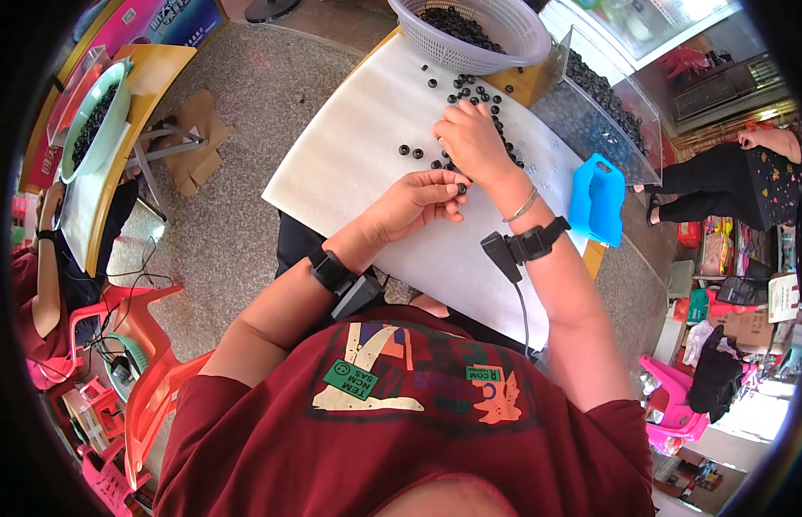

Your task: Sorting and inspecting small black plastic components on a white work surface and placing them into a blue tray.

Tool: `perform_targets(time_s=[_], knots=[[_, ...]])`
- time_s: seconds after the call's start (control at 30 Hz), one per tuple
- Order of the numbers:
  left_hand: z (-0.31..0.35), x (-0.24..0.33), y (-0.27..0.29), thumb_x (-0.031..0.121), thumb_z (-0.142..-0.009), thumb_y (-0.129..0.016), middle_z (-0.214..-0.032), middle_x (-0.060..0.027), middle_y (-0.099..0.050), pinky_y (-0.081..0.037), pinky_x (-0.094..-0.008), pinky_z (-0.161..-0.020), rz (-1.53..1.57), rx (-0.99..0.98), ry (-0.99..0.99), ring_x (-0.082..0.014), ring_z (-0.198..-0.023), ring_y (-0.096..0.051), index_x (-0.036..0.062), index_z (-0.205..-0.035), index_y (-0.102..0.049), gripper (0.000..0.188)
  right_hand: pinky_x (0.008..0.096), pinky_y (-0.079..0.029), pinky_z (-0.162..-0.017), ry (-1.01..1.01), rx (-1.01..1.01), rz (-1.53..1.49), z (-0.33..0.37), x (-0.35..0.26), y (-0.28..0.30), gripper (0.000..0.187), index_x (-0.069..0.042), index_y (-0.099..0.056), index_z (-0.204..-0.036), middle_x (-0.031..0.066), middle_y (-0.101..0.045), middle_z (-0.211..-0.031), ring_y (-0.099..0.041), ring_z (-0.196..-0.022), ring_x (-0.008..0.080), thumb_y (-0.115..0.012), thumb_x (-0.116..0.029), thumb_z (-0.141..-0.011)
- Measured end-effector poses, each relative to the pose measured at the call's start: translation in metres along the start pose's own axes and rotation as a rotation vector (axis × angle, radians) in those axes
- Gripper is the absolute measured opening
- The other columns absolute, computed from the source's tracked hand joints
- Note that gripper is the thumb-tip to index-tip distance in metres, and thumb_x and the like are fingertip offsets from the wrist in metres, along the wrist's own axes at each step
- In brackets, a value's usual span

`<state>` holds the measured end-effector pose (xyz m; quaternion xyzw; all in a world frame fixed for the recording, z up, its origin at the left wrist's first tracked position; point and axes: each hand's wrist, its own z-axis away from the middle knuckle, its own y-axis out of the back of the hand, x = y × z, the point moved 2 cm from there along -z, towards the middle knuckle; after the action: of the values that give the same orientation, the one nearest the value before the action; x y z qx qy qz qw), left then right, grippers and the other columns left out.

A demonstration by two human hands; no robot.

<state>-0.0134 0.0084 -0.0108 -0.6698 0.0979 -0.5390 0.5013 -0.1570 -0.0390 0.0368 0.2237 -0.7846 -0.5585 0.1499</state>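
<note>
My left hand point(415, 203) pinches a small round black part point(462, 189) between thumb and fingertips, above the white sheet point(332, 159) covering the table. Just beyond it, my right hand point(478, 142) is closed with fingers curled down; what they hold, if anything, is hidden. Loose black parts point(405, 150), round with a hole in the middle, lie scattered around and partly under the right hand. To its right, several small clear pieces point(541, 165) are spread on the sheet. Both wrists wear black straps with a small box.
A grey-purple basket point(442, 57) with more black parts stands at the far edge. Right of it sits a clear bin point(573, 108) of black parts, and nearer, a blue tray point(597, 207). At left, another person point(46, 284) sits by a green basin point(118, 121). Someone stands right point(720, 183).
</note>
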Motion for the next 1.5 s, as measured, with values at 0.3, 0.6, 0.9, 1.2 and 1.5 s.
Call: perform_targets(time_s=[0.3, 0.6, 0.9, 1.2, 1.5], knots=[[0.001, 0.002, 0.004, 0.007, -0.096, -0.052, -0.096, -0.0084, -0.063, -0.057, -0.0311, -0.081, 0.166, 0.038, -0.072, -0.0112, -0.076, -0.061, -0.0046, -0.115, -0.057, 0.022, 0.0212, -0.046, -0.079, -0.631, 0.238, -1.075, 0.040, -0.004, 0.031, 0.019, -0.002, -0.067, -0.104, 0.0026, -0.067, -0.090, -0.059, -0.087, 0.0074, -0.061, -0.008, -0.087], [-0.001, 0.002, 0.003, 0.008, -0.097, -0.052, -0.096, -0.0101, -0.064, -0.057, -0.0309, -0.079, 0.095, 0.038, -0.081, -0.0127, -0.076, -0.062, -0.0041, -0.112, -0.057, 0.020, 0.0245, -0.048, -0.082, -0.677, 0.364, -1.228, 0.078, -0.046, 0.035, 0.015, 0.000, -0.069, -0.100, 0.0023, -0.065, -0.095, -0.060, -0.089, 0.0112, -0.062, -0.002, -0.086], [-0.002, -0.001, 0.004, 0.009, -0.097, -0.052, -0.095, -0.0098, -0.065, -0.057, -0.0308, -0.079, 0.019, 0.057, -0.090, -0.0138, -0.077, -0.063, -0.0039, -0.110, -0.057, 0.019, 0.0264, -0.050, -0.079, -0.651, 0.363, -1.037, 0.085, -0.049, 0.031, 0.014, 0.000, -0.070, -0.097, 0.0059, -0.062, -0.096, -0.061, -0.086, 0.0131, -0.063, -0.002, -0.085], [-0.001, -0.002, 0.000, 0.009, -0.097, -0.052, -0.095, -0.0061, -0.063, -0.053, -0.0289, -0.078, -0.062, 0.072, -0.106, -0.0129, -0.081, -0.060, -0.0036, -0.113, -0.059, 0.021, 0.0274, -0.051, -0.076, -0.652, 0.351, -0.985, 0.088, -0.056, 0.036, 0.013, -0.001, -0.069, -0.095, 0.0067, -0.064, -0.093, -0.061, -0.085, 0.0153, -0.063, 0.001, -0.083], [-0.001, -0.006, 0.000, 0.008, -0.098, -0.050, -0.097, -0.0059, -0.062, -0.052, -0.0291, -0.081, -0.197, 0.115, -0.116, -0.0136, -0.081, -0.060, -0.0032, -0.115, -0.057, 0.022, 0.0342, -0.048, -0.071, -0.416, 0.395, -0.446, 0.089, -0.062, 0.041, 0.018, -0.005, -0.067, -0.092, 0.0073, -0.063, -0.089, -0.056, -0.081, 0.0249, -0.066, 0.002, -0.076]])
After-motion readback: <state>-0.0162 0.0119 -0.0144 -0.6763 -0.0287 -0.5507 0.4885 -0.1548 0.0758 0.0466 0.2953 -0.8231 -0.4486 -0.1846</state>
